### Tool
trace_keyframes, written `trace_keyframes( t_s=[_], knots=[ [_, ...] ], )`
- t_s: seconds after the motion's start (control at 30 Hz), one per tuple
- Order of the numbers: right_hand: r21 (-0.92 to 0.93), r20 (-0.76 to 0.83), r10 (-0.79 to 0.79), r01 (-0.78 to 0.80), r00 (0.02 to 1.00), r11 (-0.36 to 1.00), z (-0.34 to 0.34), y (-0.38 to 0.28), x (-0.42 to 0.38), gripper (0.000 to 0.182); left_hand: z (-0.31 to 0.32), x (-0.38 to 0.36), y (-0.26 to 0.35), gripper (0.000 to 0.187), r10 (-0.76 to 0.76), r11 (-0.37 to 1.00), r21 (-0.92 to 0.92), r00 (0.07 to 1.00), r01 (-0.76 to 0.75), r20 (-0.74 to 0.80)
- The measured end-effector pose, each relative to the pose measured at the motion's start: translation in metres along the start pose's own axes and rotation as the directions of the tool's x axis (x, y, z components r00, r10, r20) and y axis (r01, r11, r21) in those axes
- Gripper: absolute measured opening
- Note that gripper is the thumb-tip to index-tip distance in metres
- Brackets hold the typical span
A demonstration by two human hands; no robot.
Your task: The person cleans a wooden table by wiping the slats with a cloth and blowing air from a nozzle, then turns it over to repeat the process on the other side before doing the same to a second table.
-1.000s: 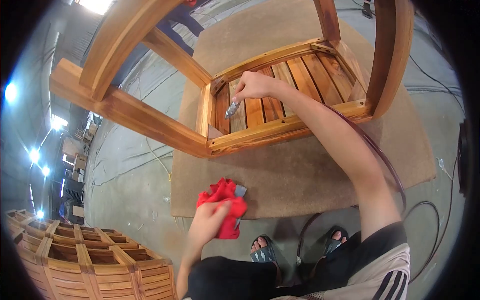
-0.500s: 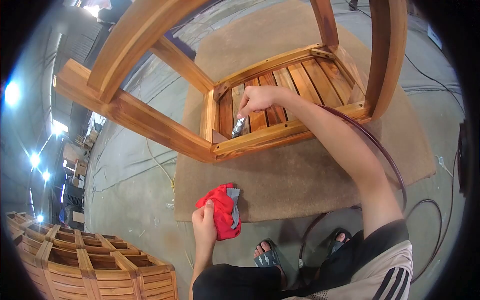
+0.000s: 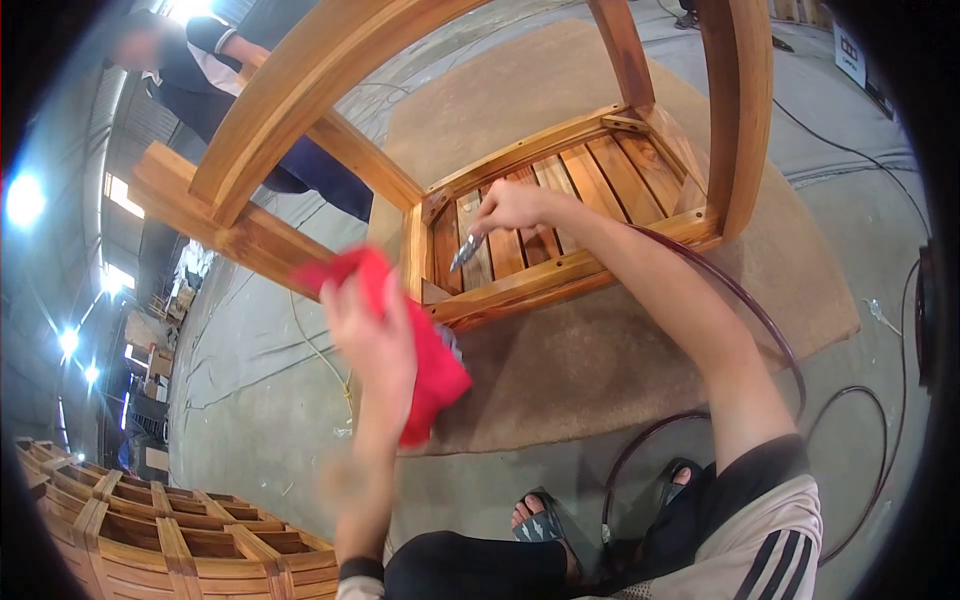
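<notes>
A wooden chair frame (image 3: 560, 272) lies tipped over on a brown mat, its slatted seat (image 3: 600, 180) showing. Over the slats, near the frame's left inner corner, my right hand (image 3: 512, 208) is closed around a small metal spray nozzle (image 3: 467, 250) that points down and left. A dark red hose (image 3: 740, 290) runs beneath and beside my right forearm. My left hand (image 3: 370, 330), blurred, grips a red cloth (image 3: 432, 385) with a grey patch, at the frame's lower left rail. Part of the cloth covers that rail.
Stacked slatted wooden pieces (image 3: 200, 550) stand at lower left. Another person (image 3: 215, 85) is at the upper left, behind the chair frame. The brown mat (image 3: 600, 370) lies on a grey floor. Hose loops (image 3: 880, 440) and cables run along the right.
My left hand has risen with the red cloth to the frame's lower left rail. The nozzle in my right hand has tilted and shifted slightly left. Another person has come into view.
</notes>
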State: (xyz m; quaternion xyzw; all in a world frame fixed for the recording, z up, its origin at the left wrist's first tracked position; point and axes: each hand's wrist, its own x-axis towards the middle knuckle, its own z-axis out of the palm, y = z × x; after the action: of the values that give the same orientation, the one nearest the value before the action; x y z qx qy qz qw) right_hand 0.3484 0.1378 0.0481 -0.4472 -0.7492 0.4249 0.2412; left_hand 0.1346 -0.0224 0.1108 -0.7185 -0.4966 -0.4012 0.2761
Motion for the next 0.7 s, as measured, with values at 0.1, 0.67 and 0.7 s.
trace_keyframes(
  t_s=[0.1, 0.67, 0.7],
  knots=[
    [-0.100, -0.270, -0.157, 0.135, 0.950, 0.986, -0.013, 0.024, 0.016, 0.032, 0.089, 0.027, -0.031, 0.037, -0.049, 0.939, 0.290, 0.760, -0.187, 0.648],
    [-0.284, -0.374, -0.070, -0.042, 0.925, 0.958, -0.085, -0.027, -0.120, 0.027, 0.151, 0.032, 0.019, 0.036, -0.032, 0.939, -0.101, 0.376, 0.329, 0.926],
    [-0.281, -0.374, -0.081, -0.030, 0.924, 0.959, -0.087, -0.030, -0.126, 0.027, 0.163, 0.026, 0.031, 0.036, -0.054, 0.809, -0.199, 0.406, 0.554, 0.912]
  ],
)
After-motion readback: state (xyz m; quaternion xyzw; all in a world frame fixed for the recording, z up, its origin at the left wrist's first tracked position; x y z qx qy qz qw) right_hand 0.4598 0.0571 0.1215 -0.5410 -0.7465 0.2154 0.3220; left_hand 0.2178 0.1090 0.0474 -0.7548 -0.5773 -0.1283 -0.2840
